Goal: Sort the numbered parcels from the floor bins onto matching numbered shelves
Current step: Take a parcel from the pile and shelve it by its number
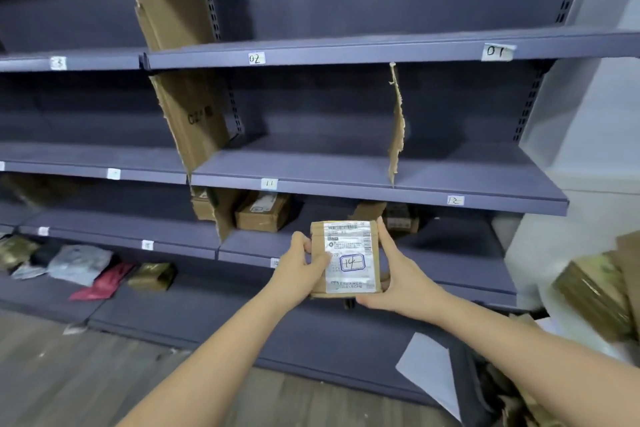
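Both hands are holding a small flat cardboard parcel (346, 258) upright near the middle of the view, in front of the third shelf (450, 270) down. The left hand (299, 269) is gripping its left edge, thumb lying across the glossy white shipping label (349, 256); the right hand (398, 274) is cupping the right edge and lower corner, fingers running up the side. A hand-drawn box on the label is framing the number 14. Behind the parcel, a taped brown carton (263, 211) is sitting far back on that matte blue-grey metal shelf. Ragged corrugated cardboard dividers (396, 128) are splitting the shelf (346, 191) above, tagged 11 and 12. To the left, soft plastic mailer bags (83, 263) are lying on the bottom shelf.
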### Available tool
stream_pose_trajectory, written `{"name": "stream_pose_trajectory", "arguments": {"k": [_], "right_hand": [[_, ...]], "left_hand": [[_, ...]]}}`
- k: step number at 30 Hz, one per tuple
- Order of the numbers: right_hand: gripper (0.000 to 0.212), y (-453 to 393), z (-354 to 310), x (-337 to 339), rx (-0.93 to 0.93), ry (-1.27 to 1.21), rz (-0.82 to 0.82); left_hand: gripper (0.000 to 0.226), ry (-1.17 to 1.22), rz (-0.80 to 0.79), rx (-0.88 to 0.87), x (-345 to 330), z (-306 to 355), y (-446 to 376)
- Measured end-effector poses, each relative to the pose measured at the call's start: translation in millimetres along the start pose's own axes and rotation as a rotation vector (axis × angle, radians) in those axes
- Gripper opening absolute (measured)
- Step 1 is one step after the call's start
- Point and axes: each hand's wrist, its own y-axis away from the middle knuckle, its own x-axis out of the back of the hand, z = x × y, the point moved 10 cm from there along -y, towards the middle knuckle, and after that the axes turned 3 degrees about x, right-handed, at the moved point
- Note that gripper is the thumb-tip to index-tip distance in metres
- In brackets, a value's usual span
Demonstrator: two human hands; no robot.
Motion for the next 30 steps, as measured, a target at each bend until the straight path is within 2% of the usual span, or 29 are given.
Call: {"name": "stream_pose_trajectory", "arguments": {"k": [8, 13, 17, 20, 25, 30], "right_hand": [[0.126, -23.8, -6.3, -12.2, -0.017, -0.014, -0.004], [0.123, -41.1, -21.7, -38.6, 0.053, -0.032, -0.039], [0.116, -53.5, -38.6, -67.2, 0.100, -0.038, -0.078], [0.107, -62.4, -55.9, -93.0, 0.146, -0.068, -0.100], [0.099, -83.1, -81.7, -145.7, 0.115, -0.099, -0.123], [0.118, -111.4, -110.1, -211.3, 0.042, -0.104, -0.161]], "left_hand": [[0.026, -0.047, 0.102, -0.003, 26.5, -1.9, -3.1], [0.028, -0.005, 0.151, 0.024, 50.9, -17.4, -0.1], [0.026, 0.022, 0.167, 0.066, 72.8, -44.0, 8.2], [0.033, 0.042, 0.193, 0.099, 97.3, -68.8, 14.7], [0.032, 0.069, 0.234, 0.138, 145.1, -108.9, 19.4], [0.030, 0.066, 0.237, 0.135, 201.3, -150.0, 17.3]]}}
